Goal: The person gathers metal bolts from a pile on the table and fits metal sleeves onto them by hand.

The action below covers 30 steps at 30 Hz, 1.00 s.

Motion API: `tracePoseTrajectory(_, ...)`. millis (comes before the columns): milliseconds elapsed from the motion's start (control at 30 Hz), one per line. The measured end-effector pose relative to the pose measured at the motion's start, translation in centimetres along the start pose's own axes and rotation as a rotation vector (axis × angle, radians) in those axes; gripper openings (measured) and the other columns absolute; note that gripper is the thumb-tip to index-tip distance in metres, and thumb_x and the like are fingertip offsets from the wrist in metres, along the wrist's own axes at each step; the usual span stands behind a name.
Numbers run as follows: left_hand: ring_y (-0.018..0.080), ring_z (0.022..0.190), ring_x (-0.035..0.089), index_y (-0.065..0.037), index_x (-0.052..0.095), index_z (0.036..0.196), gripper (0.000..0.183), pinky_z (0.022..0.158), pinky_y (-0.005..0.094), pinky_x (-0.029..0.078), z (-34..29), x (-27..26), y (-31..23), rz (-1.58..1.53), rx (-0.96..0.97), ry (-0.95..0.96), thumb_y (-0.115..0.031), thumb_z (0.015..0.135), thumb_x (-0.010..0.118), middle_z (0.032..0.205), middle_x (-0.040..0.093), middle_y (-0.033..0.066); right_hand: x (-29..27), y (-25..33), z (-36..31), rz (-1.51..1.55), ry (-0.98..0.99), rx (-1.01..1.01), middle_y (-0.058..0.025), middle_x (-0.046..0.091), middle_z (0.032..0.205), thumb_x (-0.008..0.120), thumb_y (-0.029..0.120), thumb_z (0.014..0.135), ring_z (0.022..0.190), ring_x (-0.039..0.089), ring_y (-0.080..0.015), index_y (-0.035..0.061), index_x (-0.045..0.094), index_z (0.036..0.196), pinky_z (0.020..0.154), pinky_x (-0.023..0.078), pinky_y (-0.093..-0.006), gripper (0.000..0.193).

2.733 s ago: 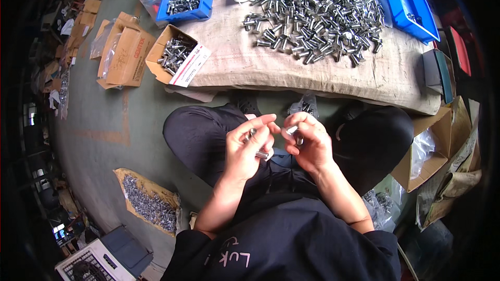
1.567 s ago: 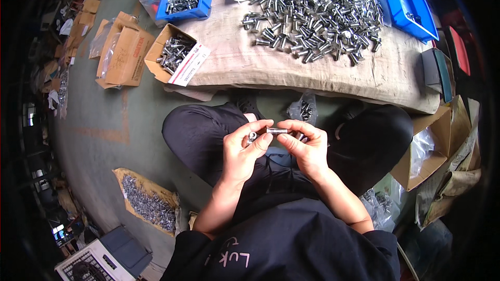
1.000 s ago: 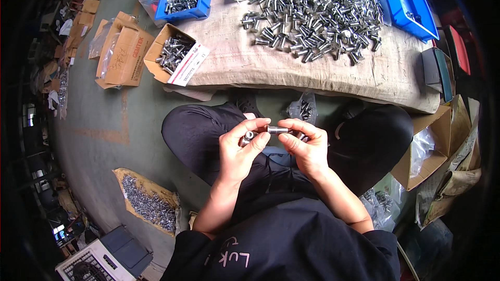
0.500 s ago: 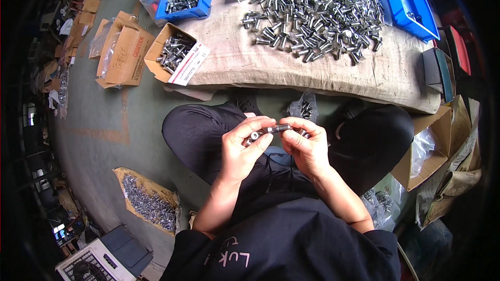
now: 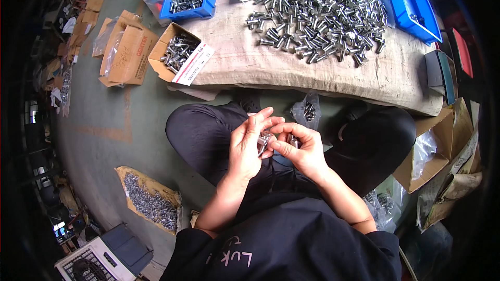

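Note:
Above my lap, my left hand [image 5: 245,148] is curled around a few shiny metal bolts [image 5: 264,143], its fingers pointing up. My right hand [image 5: 306,152] meets it, with thumb and forefinger at the bolts in the left hand. More metal bolts [image 5: 294,141] are tucked in the curled fingers of my right hand. Fingers partly hide the pieces, so I cannot tell how many each hand has. Beyond my hands a large heap of similar bolts [image 5: 323,18] lies on a cloth-covered table [image 5: 229,57].
Blue bins [image 5: 207,9] [image 5: 403,5] stand at both table ends. An open carton of bolts [image 5: 179,54] is at the table's left corner, beside a brown carton [image 5: 130,54]. A bag of parts [image 5: 307,112] lies between my feet. A cardboard tray of small parts [image 5: 151,203] sits at left; an open box [image 5: 432,145] at right.
The bolt that spanned both hands' fingertips no longer lies between them. My hands have come closer together, and my left fingers have lifted and turned upward. The view has shifted slightly.

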<state>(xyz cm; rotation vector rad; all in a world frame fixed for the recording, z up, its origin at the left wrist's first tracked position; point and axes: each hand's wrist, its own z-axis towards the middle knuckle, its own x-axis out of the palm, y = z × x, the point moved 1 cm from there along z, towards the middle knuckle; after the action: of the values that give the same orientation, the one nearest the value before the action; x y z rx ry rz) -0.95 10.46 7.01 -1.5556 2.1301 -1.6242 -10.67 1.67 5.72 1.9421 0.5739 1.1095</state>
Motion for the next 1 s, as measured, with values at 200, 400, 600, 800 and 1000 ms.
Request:
tracePoseTrajectory(200,0.0048,0.061,0.051,0.003,0.054,0.103,0.038,0.053,0.0186,0.041,0.2,-0.7,1.1,0.500,0.353,-0.048,-0.029,0.095,0.035,0.086,0.061,0.0086,0.4,0.3,-0.1,-0.579,-0.025,-0.295,-0.0037,0.057,0.072,0.070,0.007,0.070,0.061,0.054,-0.0092,0.0043,0.060,0.099,0.056,0.044,-0.0244,0.030)
tracePoseTrajectory(400,0.0044,0.053,0.046,0.001,0.056,0.098,0.034,0.043,0.0172,0.034,-0.3,-0.2,0.9,0.180,0.111,0.025,-0.029,0.093,0.041,0.074,0.056,0.0040,-0.5,-0.2,0.0,-0.375,-0.065,-0.235,-0.0008,0.056,0.072,0.066,0.006,0.075,0.059,0.050,-0.0062,0.0017,0.061,0.092,0.053,0.039,-0.0202,0.018)
tracePoseTrajectory(600,0.0043,0.054,0.046,0.000,0.056,0.090,0.017,0.041,0.0157,0.031,-0.3,-0.8,0.3,0.097,0.037,0.047,-0.016,0.084,0.058,0.073,0.051,0.0018,-1.0,-0.2,0.1,-0.014,-0.161,-0.102,0.0029,0.056,0.073,0.067,0.004,0.076,0.059,0.046,-0.0020,0.0018,0.061,0.089,0.052,0.036,-0.0161,0.015)
tracePoseTrajectory(800,0.0031,0.060,0.044,0.003,0.057,0.101,0.022,0.047,0.0154,0.033,-0.6,-0.7,-0.3,0.240,0.123,0.062,-0.007,0.082,0.061,0.077,0.050,0.0007,-0.9,-0.2,-0.1,0.088,-0.170,-0.073,0.0006,0.056,0.073,0.066,0.003,0.076,0.054,0.046,-0.0042,0.0014,0.060,0.092,0.046,0.034,-0.0167,0.017)
tracePoseTrajectory(1000,0.0029,0.067,0.045,0.004,0.057,0.105,0.025,0.054,0.0147,0.035,-0.6,-0.5,-0.4,0.346,0.295,0.113,-0.004,0.081,0.061,0.081,0.050,0.0001,-1.0,-0.3,-0.3,0.200,-0.147,-0.031,0.0027,0.057,0.075,0.065,0.004,0.077,0.058,0.047,-0.0022,0.0019,0.061,0.094,0.051,0.037,-0.0158,0.018)
